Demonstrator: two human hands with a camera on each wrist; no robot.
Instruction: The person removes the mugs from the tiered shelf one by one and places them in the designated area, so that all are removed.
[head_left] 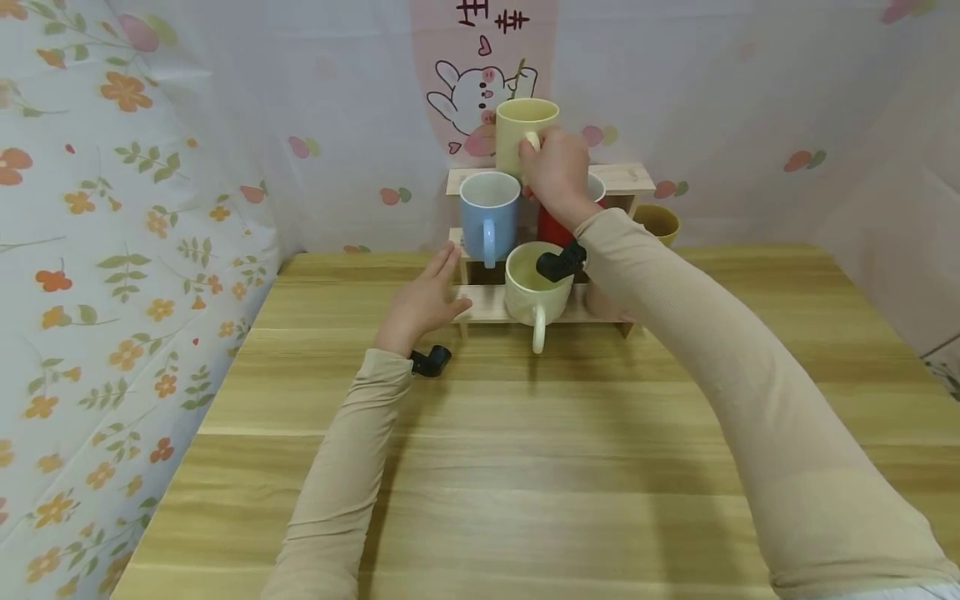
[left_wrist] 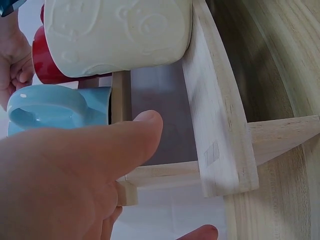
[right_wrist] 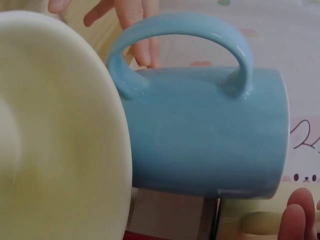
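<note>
My right hand grips the handle of a pale yellow mug at the top tier of a small wooden rack. Its fingertips show at the edge of the right wrist view, near the yellow mug. My left hand, fingers extended and thumb apart, is by the rack's left side and holds nothing. A light blue mug stands on the middle tier beside a red mug, partly hidden by my right hand. On the lowest tier sits a cream mug with raised animal shapes, its handle facing me.
A pinkish mug on the lowest tier is mostly behind my right sleeve. A mustard cup is at the rack's right. The rack stands at the back of a wooden table, in front of a patterned cloth.
</note>
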